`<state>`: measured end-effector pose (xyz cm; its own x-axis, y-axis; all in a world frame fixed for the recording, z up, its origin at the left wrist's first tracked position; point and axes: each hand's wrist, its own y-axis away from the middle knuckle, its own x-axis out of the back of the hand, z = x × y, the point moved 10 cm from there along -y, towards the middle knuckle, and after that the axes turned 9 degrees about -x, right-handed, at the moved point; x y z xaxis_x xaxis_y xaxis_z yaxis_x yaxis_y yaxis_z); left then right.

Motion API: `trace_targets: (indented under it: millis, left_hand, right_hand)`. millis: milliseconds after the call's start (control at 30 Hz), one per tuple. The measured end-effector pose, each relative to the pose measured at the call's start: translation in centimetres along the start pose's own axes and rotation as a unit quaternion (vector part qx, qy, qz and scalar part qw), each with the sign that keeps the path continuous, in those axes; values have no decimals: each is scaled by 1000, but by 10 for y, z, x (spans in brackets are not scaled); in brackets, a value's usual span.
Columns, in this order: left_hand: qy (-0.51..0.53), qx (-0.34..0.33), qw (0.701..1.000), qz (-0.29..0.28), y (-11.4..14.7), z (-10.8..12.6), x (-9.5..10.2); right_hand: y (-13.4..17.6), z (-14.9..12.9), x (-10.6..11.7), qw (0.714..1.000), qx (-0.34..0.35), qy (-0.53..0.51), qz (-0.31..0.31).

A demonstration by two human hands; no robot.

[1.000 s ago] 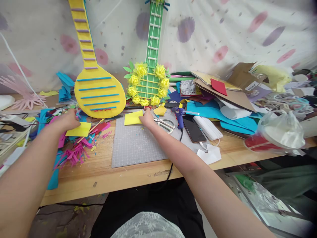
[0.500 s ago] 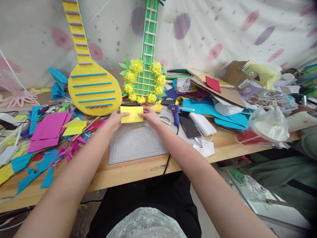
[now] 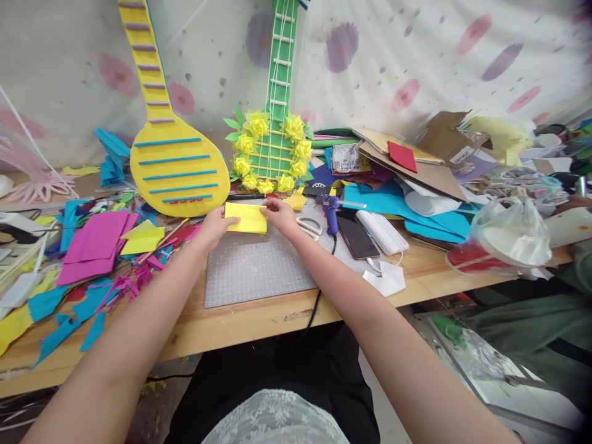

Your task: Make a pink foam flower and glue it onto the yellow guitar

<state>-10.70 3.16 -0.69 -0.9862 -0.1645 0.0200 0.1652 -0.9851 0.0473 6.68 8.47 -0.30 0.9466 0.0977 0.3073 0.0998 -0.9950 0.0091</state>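
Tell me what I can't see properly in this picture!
All in the head view:
Scissors: blades hidden by the right hand.
Yellow instrument: top cut off by the upper edge.
Left hand: some fingertips hidden behind the yellow paper.
White label: words too small and blurred to read.

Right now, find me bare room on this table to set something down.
The grey mat, on the near side of the held yellow paper; wooden tabletop between white paper and red cup. Crowded: left of the mat, magenta sheets; toward its right, glue gun and phone.
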Motion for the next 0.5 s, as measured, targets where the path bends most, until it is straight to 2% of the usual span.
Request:
trace_targets:
  millis: [100, 200, 267, 333, 433, 500]
  left_hand:
    - [-2, 18, 1000, -12, 1, -4, 2]
    - [28, 31, 998, -48, 3, -6, -1]
    - [59, 34, 993, -92, 6, -5, -5]
    - [72, 27, 988, -133, 10, -1, -8]
    - [32, 13, 988, -152, 11, 5, 3]
    - [-21, 15, 987, -160, 9, 7, 16]
  right_hand:
    - [8, -17, 4, 988, 79, 123, 48]
    - [13, -23, 1, 983, 103, 140, 52]
    - [10, -18, -2, 993, 79, 78, 38]
    - [3, -6, -1, 999, 24, -27, 30]
    - [-3, 13, 4, 983, -61, -170, 40]
    - [-3, 19, 10, 969, -94, -221, 50]
